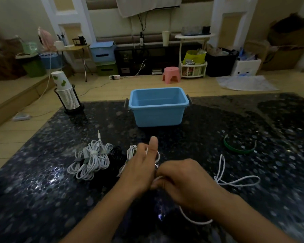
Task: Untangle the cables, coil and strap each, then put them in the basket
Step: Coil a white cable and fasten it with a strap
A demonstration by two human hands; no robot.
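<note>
Both forearms reach forward over the dark speckled desk (42, 199), the hands meeting near its middle. The left hand (140, 165) stands on edge, thumb pointing up, its grip curled round the coiled part of a white cable (132, 151). The right hand (181, 178) lies knuckles up just beside it, fingers bent in a grip on the same cable; its loose end loops on the desk to that hand's right. Left of the left hand lies a bundle of strapped white cables (90, 159). Beyond both hands stands the blue basket (158, 116). A green strap (239, 149) lies far right.
</note>
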